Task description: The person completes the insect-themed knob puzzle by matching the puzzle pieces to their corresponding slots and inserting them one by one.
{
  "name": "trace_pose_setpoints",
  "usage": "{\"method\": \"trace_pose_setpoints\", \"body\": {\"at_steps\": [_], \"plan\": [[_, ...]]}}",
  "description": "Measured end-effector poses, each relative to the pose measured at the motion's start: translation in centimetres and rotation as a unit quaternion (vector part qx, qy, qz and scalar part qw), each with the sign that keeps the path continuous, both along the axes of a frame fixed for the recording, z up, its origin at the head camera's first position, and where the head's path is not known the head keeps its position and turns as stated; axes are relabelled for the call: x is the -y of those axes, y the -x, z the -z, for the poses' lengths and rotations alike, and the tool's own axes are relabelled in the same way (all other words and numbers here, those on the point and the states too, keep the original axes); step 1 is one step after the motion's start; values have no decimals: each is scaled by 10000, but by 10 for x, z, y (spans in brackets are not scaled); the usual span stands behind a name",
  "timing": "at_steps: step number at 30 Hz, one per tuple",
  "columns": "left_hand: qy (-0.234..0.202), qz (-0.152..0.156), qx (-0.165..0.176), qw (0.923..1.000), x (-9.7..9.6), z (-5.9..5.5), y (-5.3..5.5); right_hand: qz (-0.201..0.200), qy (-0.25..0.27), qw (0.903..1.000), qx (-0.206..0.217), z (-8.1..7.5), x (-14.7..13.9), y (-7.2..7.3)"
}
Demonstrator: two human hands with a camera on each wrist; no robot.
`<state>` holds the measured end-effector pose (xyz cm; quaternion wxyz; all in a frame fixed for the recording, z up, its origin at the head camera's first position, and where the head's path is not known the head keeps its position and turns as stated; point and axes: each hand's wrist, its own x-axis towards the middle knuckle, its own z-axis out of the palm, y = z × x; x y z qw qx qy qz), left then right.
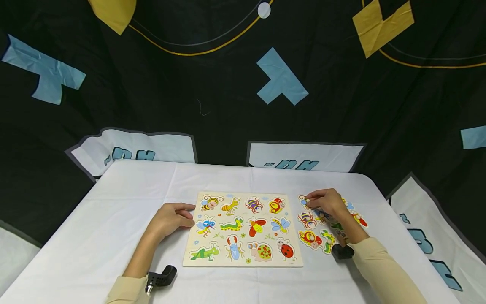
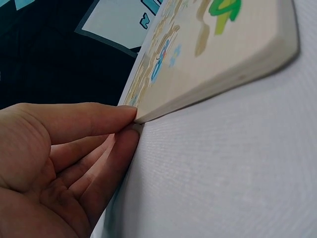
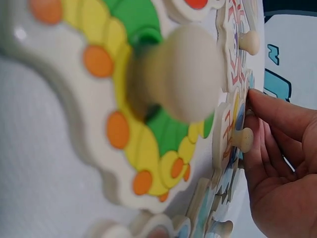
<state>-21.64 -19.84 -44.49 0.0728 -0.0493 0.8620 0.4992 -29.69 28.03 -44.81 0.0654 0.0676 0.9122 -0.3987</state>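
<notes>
A wooden puzzle board (image 1: 243, 234) printed with several insects lies flat on the white table. My left hand (image 1: 171, 219) is at its left edge; the left wrist view shows the thumb (image 2: 94, 121) on the upper edge and the fingers just below, pinching the rim. To the right of the board, my right hand (image 1: 324, 202) reaches to the far side of a cluster of knobbed puzzle pieces. Its thumb and fingers pinch a blue-winged puzzle piece (image 1: 302, 200), largely hidden by the hand in the right wrist view. A green and yellow caterpillar piece (image 3: 116, 124) fills that view's foreground.
Near the right hand lie a spider piece (image 1: 306, 220), a red and yellow bug piece (image 1: 310, 239) and several others, partly covered by the forearm. Wooden knobs (image 3: 247, 42) stick up from them. Beyond the white table (image 1: 212, 177) hangs a black cloth (image 1: 224, 109).
</notes>
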Motion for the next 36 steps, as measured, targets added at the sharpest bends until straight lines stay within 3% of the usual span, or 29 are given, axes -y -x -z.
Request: {"method": "trace_pose_setpoints", "body": {"at_steps": [25, 36], "plan": [[108, -26, -12, 9999, 2, 3, 1, 74, -101, 9998, 152, -4, 4, 4], [6, 24, -75, 10000, 2, 3, 1, 61, -229, 9995, 200, -15, 10, 3]]}}
